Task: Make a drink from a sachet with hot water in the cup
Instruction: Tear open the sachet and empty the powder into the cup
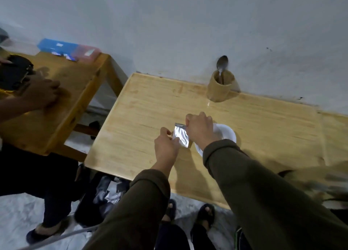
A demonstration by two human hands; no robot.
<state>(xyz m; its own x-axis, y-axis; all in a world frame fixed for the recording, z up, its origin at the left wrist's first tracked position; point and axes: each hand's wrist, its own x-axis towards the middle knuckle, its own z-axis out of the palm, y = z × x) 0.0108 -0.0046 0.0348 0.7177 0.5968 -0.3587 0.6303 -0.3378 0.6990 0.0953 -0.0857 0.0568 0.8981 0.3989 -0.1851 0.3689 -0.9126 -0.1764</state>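
Note:
Over the middle of the wooden table (pixel 143 106) I hold a shiny silver sachet (pixel 181 135) with both hands. My left hand (pixel 166 146) pinches its lower left edge. My right hand (pixel 200 130) pinches its top right corner. Just right of the sachet, partly hidden by my right hand and sleeve, stands a white cup (pixel 227 135) on the table. At the back by the wall stands a tan holder (pixel 220 88) with a metal spoon (pixel 222 63) sticking up out of it.
A second wooden table (pixel 62 91) stands to the left, with a blue and pink box (pixel 67 48) at its back. Another person's hand (pixel 40 93) rests on it beside a black object (pixel 14 71). A bag (pixel 109 193) lies on the floor below.

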